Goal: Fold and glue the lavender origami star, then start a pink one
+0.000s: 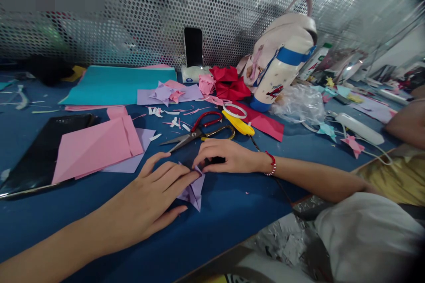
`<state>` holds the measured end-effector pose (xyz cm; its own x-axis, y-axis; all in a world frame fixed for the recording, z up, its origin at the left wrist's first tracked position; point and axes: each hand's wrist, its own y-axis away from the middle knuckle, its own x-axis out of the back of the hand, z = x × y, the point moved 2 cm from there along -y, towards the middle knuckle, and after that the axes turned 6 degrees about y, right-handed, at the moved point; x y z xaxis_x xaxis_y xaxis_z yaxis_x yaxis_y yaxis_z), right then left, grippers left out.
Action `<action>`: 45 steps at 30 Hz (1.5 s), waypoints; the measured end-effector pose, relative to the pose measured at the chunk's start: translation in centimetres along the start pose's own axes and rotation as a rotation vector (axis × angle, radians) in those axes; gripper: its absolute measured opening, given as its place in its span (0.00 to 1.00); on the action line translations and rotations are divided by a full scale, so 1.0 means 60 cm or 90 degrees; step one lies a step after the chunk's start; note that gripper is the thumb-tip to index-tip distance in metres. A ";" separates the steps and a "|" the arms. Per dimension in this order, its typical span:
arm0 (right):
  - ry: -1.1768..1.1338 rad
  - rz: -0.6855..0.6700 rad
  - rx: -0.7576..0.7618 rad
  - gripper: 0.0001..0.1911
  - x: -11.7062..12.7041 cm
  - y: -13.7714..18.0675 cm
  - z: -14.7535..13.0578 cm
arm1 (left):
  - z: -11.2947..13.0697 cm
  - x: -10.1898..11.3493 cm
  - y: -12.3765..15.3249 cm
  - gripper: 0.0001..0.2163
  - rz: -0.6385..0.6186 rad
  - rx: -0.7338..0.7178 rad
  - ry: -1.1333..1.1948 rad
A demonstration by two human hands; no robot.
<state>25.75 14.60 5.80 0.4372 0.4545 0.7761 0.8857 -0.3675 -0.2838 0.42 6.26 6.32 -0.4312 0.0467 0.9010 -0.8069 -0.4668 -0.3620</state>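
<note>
Perforated metal screen [146, 17] behind, matte blue table [226, 216] below. Folded lilac paper [194, 190] sits on it under the left fingers, pointed flaps poking out toward the right. Left hand [151, 199] lies loosely spread over the paper, thumb apart; right hand [232, 154] pinches its upper tip between thumb and forefinger. Should handle very light, crisp along creases, easily crushed or torn; best held at the thick folded layers, not thin points. Beyond fingers: hard steel scissors [195, 133], glossy yellow cutter [237, 124]; left of them, smooth pink sheets [96, 146]; far right, crinkly clear plastic bag [299, 104].
</note>
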 end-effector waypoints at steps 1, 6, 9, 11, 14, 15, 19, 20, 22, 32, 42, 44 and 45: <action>0.005 -0.001 -0.001 0.10 0.000 0.000 0.000 | -0.001 0.000 0.000 0.20 -0.002 -0.001 -0.004; 0.025 -0.012 -0.005 0.10 -0.001 0.000 -0.003 | -0.001 -0.005 0.003 0.21 -0.024 0.010 -0.015; 0.024 -0.012 0.007 0.12 0.000 -0.001 -0.006 | 0.002 -0.009 0.006 0.17 -0.014 0.042 -0.004; 0.025 -0.008 0.025 0.14 0.001 -0.001 -0.009 | 0.004 -0.009 0.007 0.15 -0.016 0.041 -0.007; 0.049 -0.008 0.046 0.17 0.000 -0.002 -0.010 | 0.002 -0.004 0.006 0.15 -0.026 0.009 -0.030; 0.061 -0.010 0.047 0.18 0.000 -0.002 -0.010 | 0.000 -0.002 0.006 0.15 -0.029 -0.005 -0.039; 0.088 -0.026 0.041 0.19 -0.003 -0.001 -0.007 | -0.005 0.002 0.006 0.18 -0.026 -0.024 -0.060; 0.088 -0.028 0.042 0.19 -0.003 -0.001 -0.006 | -0.006 0.002 0.006 0.19 -0.025 -0.021 -0.056; 0.088 -0.028 0.041 0.19 -0.004 0.000 -0.004 | -0.007 0.001 0.006 0.21 -0.026 -0.008 -0.041; 0.104 -0.043 0.022 0.18 -0.004 0.002 -0.003 | 0.000 0.000 0.004 0.20 -0.013 0.022 -0.008; 0.116 0.010 0.059 0.14 -0.002 0.003 -0.007 | 0.008 0.005 0.003 0.14 0.029 0.031 0.017; 0.122 0.014 0.052 0.13 -0.002 0.003 -0.007 | 0.008 0.004 0.005 0.15 0.030 0.028 0.035; 0.122 0.013 0.051 0.13 -0.003 0.003 -0.007 | 0.009 0.004 0.006 0.16 0.029 0.026 0.044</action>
<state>25.78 14.13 5.86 0.4242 0.2819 0.8606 0.8899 -0.3058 -0.3385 0.25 5.63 6.50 -0.4946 0.0844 0.8650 -0.7696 -0.5051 -0.3907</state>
